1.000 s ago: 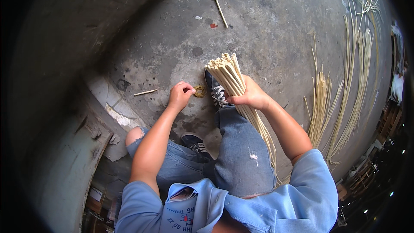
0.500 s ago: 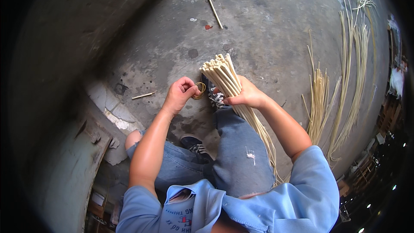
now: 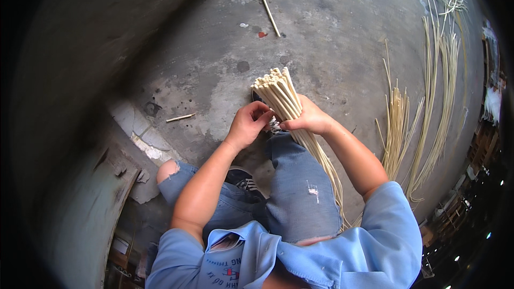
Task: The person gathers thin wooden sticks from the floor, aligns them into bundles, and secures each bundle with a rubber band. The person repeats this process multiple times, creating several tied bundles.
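A thick bundle of pale rattan canes [image 3: 279,92] slants across my right thigh, cut ends uppermost, long thin tails trailing down past the knee. My right hand [image 3: 309,116] is wrapped round its upper part, thumb across the front. Close against the left side of the bundle is my left hand [image 3: 248,124], closed with thumb and fingers pinched together. It held thin yellowish rubber bands a moment ago; the fingers and the bundle hide them now.
More rattan bundles [image 3: 396,128] lie on the concrete floor [image 3: 332,48] to the right. One loose stick [image 3: 267,7] lies ahead, and a shorter piece [image 3: 180,118] rests at the left beside a broken pale ledge [image 3: 140,128]. My shoes are under the bundle and my knee.
My left hand has moved right, up to the bundle, and the rubber bands in it have passed out of sight. My right hand keeps its grip on the canes, almost unmoved.
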A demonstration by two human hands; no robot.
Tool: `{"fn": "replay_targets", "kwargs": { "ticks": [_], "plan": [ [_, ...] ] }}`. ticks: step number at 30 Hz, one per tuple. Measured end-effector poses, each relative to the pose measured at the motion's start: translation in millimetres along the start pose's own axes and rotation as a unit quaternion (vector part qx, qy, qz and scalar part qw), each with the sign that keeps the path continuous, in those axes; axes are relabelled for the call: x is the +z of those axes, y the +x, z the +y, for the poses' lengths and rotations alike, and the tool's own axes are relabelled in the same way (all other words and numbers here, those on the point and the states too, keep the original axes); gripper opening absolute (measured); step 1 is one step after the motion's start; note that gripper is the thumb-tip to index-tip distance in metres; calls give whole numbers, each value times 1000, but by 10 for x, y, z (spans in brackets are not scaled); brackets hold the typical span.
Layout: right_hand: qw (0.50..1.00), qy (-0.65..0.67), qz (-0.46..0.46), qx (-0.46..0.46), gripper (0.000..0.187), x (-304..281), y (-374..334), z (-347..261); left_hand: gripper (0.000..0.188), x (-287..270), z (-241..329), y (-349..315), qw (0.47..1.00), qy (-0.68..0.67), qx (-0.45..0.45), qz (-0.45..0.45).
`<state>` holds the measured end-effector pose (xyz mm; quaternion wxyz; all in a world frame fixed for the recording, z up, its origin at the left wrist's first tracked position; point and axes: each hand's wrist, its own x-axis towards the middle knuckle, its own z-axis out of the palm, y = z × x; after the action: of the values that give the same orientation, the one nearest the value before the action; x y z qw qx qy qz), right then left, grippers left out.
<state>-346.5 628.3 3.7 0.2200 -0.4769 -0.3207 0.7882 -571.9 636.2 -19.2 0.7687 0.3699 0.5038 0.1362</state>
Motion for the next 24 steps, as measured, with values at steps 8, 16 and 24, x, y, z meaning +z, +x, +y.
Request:
{"fn": "replay_targets", "kwargs": {
  "ticks": [8,16,24],
  "plan": [
    [1000,12,21,-8,55,24,-1,38,24,-352,188,-405,948,-317,23,4],
    [999,40,35,-8,54,74,-12,15,53,-227,283,-355,895,-442,49,-24],
    [999,2,32,-17,58,81,-61,-32,63,-276,1546,56,921,309,233,-35]
  ]
}}
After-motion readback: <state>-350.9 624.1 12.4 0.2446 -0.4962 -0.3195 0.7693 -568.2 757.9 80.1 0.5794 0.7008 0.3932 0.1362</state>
